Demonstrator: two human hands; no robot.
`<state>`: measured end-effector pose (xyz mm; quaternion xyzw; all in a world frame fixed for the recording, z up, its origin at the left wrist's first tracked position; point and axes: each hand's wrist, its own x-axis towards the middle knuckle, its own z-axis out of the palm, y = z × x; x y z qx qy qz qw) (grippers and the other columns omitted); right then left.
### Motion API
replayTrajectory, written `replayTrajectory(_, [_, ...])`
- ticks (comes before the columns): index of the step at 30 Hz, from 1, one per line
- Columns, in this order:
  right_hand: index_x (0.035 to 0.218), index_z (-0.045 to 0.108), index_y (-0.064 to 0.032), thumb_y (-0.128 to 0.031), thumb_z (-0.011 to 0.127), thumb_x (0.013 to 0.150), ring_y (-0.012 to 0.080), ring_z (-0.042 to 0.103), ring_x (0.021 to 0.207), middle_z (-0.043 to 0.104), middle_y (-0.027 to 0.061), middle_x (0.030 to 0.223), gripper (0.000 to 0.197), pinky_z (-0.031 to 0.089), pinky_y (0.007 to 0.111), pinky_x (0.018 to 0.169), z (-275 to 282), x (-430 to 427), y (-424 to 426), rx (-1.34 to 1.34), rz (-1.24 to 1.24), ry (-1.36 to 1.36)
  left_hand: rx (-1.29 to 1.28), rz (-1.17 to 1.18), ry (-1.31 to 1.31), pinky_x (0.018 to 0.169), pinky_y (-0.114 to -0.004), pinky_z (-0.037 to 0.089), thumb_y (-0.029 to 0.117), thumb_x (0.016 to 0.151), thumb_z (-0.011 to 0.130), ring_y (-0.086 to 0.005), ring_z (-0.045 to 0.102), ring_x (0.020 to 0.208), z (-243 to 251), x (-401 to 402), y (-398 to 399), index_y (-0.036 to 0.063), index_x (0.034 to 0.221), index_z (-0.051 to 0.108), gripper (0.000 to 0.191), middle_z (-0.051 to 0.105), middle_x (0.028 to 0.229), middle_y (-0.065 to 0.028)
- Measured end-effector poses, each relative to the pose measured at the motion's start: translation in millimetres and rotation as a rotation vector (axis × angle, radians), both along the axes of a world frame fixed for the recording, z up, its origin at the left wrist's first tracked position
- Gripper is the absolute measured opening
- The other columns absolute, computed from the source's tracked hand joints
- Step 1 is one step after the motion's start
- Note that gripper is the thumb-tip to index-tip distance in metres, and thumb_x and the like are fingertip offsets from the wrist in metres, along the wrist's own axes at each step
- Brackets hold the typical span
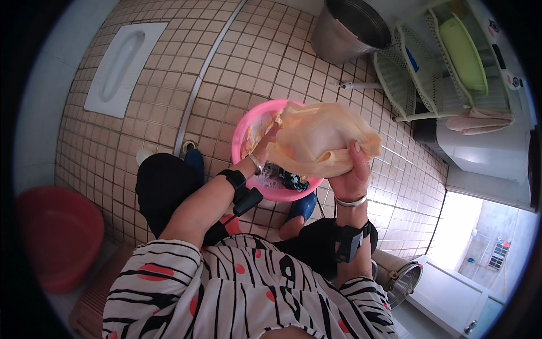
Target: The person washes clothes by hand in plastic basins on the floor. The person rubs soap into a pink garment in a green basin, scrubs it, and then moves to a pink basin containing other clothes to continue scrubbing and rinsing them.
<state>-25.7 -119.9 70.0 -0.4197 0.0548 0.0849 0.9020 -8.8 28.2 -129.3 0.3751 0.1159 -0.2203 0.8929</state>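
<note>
Both hands hold a wet-looking pale yellow garment [324, 135] spread above the right part of a pink plastic basin [250, 116]. My right hand [353, 176] grips its lower right edge, thumb on top. At its left edge is my left hand [269, 142], its fingers partly hidden by the cloth. Inside the basin, a white cloth with yellow pattern [256, 131] lies at the left, and a dark patterned cloth [293, 180] rests in soapy suds [269, 176] near the front rim. The basin stands on the tiled floor between my feet.
A squat toilet [123, 63] is set in the floor at upper left. A metal bucket [347, 34] and a plastic shelf rack [432, 72] with a green basin [463, 53] stand at upper right. At left is a red basin [61, 237]; a metal container [396, 275] stands at lower right.
</note>
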Motion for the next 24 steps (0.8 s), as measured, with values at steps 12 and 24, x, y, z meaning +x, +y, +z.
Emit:
replayTrajectory(12, [0.111, 0.044, -0.0008, -0.012, 0.054, 0.08, 0.019, 0.055, 0.092, 0.055, 0.0091, 0.101, 0.034, 0.045, 0.031, 0.081, -59.9, 2.6, -10.4, -0.005, 0.107, 0.187, -0.615, -0.184, 0.122, 0.076, -0.031, 0.047, 0.047, 0.083, 0.045, -0.0182, 0.056, 0.086, 11.3, 28.1, 26.9, 0.0059, 0.113, 0.045, 0.051, 0.055, 0.102, -0.0094])
replayTrajectory(24, [0.107, 0.049, -0.0023, -0.01, 0.056, 0.08, 0.018, 0.055, 0.086, 0.056, 0.0068, 0.096, 0.029, 0.046, 0.028, 0.074, -107.7, 10.3, -15.8, -0.5, -0.123, 0.336, 0.272, 0.118, -0.044, 0.06, -0.021, 0.045, 0.024, 0.082, 0.057, -0.0075, 0.055, 0.069, 97.2, 15.8, -17.7, 0.0009, 0.084, 0.061, 0.023, 0.059, 0.077, -0.0009])
